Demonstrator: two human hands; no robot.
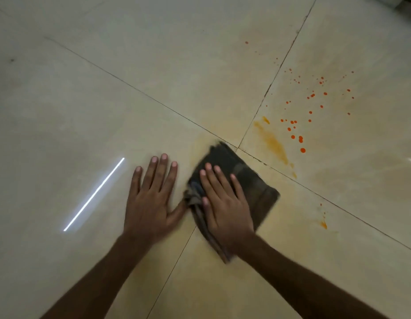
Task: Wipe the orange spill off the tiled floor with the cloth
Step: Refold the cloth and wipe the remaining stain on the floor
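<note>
A dark folded cloth (pixel 252 180) lies on the beige tiled floor (pixel 199 77) just below where the tile joints cross. My right hand (pixel 225 201) presses flat on the cloth with straight fingers. My left hand (pixel 151 199) lies flat on the bare tile right beside it, thumb touching the cloth's bunched edge. An orange smear (pixel 272 140) streaks the tile to the upper right of the cloth. Several orange droplets (pixel 301 138) are scattered beyond it. A small orange mark (pixel 323 224) sits to the right. A faint yellowish film surrounds the cloth.
Dark grout lines (pixel 153 101) cross the floor diagonally. A bright white light reflection (pixel 94 194) streaks the tile left of my left hand. A pale object's edge (pixel 407 3) shows at the top right corner.
</note>
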